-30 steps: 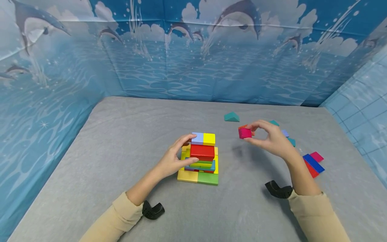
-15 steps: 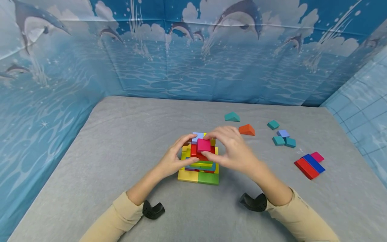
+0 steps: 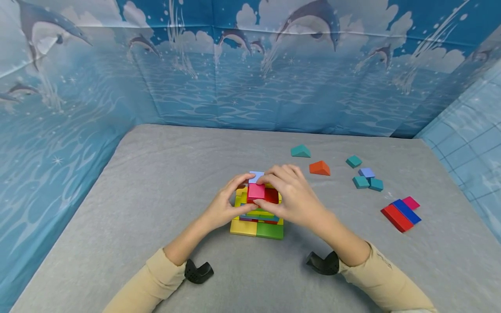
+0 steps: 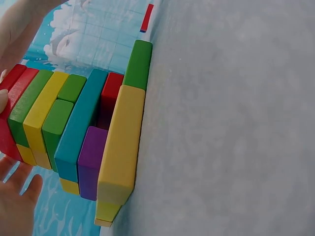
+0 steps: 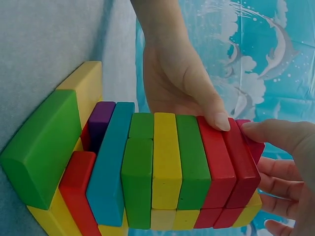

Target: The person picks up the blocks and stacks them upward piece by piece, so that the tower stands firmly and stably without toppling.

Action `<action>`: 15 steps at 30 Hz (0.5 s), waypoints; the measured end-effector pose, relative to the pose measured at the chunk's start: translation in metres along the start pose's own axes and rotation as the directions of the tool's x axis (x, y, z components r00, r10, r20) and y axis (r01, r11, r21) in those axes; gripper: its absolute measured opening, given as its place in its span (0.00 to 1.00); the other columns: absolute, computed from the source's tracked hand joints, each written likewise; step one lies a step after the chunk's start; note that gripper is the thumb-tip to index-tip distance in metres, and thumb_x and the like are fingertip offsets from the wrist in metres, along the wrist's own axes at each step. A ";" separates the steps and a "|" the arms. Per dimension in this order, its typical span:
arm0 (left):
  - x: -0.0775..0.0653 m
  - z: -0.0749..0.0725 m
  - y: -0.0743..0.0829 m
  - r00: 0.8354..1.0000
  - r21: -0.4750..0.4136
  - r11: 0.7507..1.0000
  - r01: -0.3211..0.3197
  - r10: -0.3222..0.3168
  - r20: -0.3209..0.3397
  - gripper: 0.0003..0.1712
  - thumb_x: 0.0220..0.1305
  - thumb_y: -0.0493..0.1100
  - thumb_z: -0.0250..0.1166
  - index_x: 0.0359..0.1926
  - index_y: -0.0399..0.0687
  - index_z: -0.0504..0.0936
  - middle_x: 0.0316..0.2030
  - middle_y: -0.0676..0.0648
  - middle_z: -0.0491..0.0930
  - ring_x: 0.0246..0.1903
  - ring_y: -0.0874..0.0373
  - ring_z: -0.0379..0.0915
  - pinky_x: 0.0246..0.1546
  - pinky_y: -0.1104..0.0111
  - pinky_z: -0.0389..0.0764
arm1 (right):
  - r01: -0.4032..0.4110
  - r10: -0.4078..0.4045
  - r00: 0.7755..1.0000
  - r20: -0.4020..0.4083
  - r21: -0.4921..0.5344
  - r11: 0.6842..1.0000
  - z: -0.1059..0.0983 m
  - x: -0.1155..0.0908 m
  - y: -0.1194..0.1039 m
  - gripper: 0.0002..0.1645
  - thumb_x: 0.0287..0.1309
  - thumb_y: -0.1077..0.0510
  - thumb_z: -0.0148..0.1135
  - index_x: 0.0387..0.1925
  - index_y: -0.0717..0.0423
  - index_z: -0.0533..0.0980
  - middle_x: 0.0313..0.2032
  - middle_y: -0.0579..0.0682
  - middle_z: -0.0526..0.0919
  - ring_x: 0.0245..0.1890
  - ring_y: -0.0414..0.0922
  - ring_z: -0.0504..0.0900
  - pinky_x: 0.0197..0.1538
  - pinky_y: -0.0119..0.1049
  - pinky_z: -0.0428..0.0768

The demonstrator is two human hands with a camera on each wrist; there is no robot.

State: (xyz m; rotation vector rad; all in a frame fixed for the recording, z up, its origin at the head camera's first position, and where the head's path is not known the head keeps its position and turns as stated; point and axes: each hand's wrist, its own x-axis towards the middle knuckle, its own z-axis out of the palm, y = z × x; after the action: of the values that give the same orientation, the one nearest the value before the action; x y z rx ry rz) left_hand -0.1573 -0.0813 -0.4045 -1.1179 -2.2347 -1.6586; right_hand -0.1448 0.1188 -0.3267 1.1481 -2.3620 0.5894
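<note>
A many-coloured block stack (image 3: 270, 231) stands in the middle, with red long blocks (image 5: 241, 164) near its top. My right hand (image 3: 295, 195) pinches a small pink block (image 3: 256, 191) between thumb and fingers at the left end of the top red block. Around the stack's upper left side curves my left hand (image 3: 225, 204). Its thumb lies at the front of the red blocks, and its index fingertip is at the light-blue block (image 3: 256, 176) behind. The yellow block beside that one is mostly hidden by my right hand.
A teal triangle block (image 3: 300, 151) and an orange block (image 3: 319, 168) lie behind to the right. Farther right are several small teal blocks (image 3: 360, 182), one light-blue cube, and a red block (image 3: 397, 218) beside a blue block (image 3: 406, 211). A dolphin-print curtain (image 3: 250, 87) encloses the table.
My right hand has carried the pink block leftward from beside the orange block to the stack, then slightly left and down onto the red block. My left hand has stayed in place.
</note>
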 end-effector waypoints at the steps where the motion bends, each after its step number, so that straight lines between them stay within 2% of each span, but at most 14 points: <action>1: 0.000 0.000 0.001 1.000 0.002 1.000 0.004 -0.004 -0.001 0.38 0.50 0.31 0.68 0.62 0.42 0.62 0.58 0.43 0.65 0.54 0.52 0.63 0.54 0.52 0.68 | 0.001 -0.001 1.000 -0.001 0.000 1.000 0.000 0.000 0.000 0.20 0.40 0.50 0.73 0.35 0.57 0.78 0.35 0.48 0.76 0.36 0.45 0.72 0.51 0.47 0.65; 5: 0.001 0.000 0.007 1.000 0.006 1.000 0.013 -0.013 -0.004 0.37 0.49 0.28 0.67 0.61 0.36 0.62 0.57 0.38 0.65 0.54 0.47 0.63 0.54 0.50 0.68 | 0.004 -0.004 1.000 -0.004 0.006 1.000 0.000 -0.001 0.000 0.21 0.40 0.49 0.73 0.36 0.56 0.79 0.36 0.48 0.77 0.37 0.45 0.73 0.52 0.47 0.65; 12: 0.005 -0.004 0.033 1.000 0.008 1.000 0.016 -0.016 0.004 0.34 0.49 0.25 0.65 0.58 0.29 0.62 0.55 0.33 0.65 0.53 0.44 0.63 0.53 0.46 0.67 | 0.015 -0.015 1.000 -0.015 0.037 0.999 -0.001 -0.003 0.002 0.23 0.41 0.47 0.73 0.37 0.56 0.79 0.38 0.49 0.77 0.39 0.45 0.73 0.52 0.48 0.64; 15: 0.004 -0.003 0.029 0.999 0.010 0.999 0.050 -0.050 0.003 0.35 0.49 0.26 0.66 0.59 0.32 0.62 0.57 0.35 0.65 0.53 0.45 0.63 0.53 0.47 0.67 | 0.006 -0.001 0.999 -0.049 0.098 0.995 -0.005 -0.005 0.009 0.24 0.45 0.45 0.70 0.39 0.57 0.79 0.39 0.49 0.77 0.41 0.46 0.74 0.52 0.49 0.63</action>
State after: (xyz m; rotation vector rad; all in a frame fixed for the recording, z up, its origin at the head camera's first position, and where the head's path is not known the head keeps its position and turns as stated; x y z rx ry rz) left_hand -0.1424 -0.0784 -0.3791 -1.0719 -2.2888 -1.6635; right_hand -0.1480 0.1294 -0.3270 1.1655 -2.3119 0.7312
